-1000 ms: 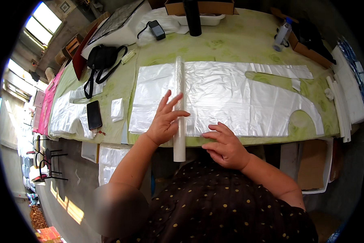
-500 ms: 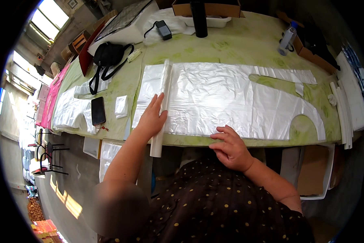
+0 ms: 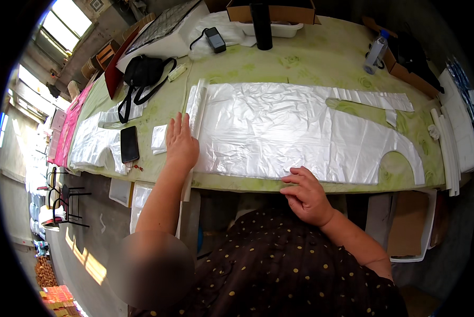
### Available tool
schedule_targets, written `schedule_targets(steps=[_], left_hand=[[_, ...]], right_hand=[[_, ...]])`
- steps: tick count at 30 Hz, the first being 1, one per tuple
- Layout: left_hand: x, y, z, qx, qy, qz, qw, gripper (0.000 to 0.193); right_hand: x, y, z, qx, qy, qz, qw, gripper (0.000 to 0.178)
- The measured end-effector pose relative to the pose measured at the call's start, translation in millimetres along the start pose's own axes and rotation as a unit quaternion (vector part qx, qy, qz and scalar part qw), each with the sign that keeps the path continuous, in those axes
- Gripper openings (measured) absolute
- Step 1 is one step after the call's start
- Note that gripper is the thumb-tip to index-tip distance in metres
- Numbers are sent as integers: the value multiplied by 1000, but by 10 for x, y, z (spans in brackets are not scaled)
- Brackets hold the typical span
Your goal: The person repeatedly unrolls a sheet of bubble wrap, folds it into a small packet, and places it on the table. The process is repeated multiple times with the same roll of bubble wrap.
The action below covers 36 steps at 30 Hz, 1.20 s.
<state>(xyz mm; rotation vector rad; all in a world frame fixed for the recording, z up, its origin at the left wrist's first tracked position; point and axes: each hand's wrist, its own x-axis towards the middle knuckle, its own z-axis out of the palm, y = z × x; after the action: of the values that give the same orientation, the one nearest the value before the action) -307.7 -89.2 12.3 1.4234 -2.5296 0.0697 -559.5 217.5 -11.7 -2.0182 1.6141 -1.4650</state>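
Observation:
A thin white plastic apron (image 3: 268,132) lies flat and wrinkled on the table, its neck and tie strips at the right. Across its left end lies a pale tube (image 3: 196,108), whose near end sticks out past the table's front edge. My left hand (image 3: 182,145) rests against the tube's left side, fingers stretched out and palm flat. By the apron's front edge is my right hand (image 3: 307,198), holding nothing, with its fingers loosely bent and apart. A small folded white plastic piece (image 3: 159,139) lies just left of my left hand.
Left on the green patterned table (image 3: 321,58) are a black phone (image 3: 129,144), a black bag (image 3: 142,71) and another plastic apron (image 3: 92,141). A black cylinder (image 3: 261,26) and water bottle (image 3: 375,52) stand farther back. White rolls (image 3: 446,150) lie at the right edge.
My left hand and the tube have moved left along the apron, to its left end. The flat plastic that showed left of the tube is no longer visible. My right hand has shifted slightly right.

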Motion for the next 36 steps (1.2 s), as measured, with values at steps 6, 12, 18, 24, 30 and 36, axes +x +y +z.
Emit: schedule_targets(steps=[6, 12, 18, 24, 30, 36], left_hand=[[104, 164, -159, 3, -104, -110, 989, 93], [217, -366, -185, -117, -109, -147, 976, 80], [33, 756, -391, -733, -175, -256, 606, 47], [-202, 1551, -242, -844, -289, -214, 397, 47], [-458, 2076, -276, -785, -165, -144, 580, 79], [-598, 2150, 20, -768, -178, -84, 609, 93]], right_hand=[[3, 2, -5, -13, -2, 4, 1000, 26], [-5, -24, -4, 5, 9, 21, 1000, 27], [133, -186, -29, 99, 8, 110, 989, 40], [342, -512, 84, 398, -92, 285, 867, 95], [209, -486, -20, 341, -71, 335, 876, 98], [125, -391, -95, 288, -69, 340, 892, 97]])
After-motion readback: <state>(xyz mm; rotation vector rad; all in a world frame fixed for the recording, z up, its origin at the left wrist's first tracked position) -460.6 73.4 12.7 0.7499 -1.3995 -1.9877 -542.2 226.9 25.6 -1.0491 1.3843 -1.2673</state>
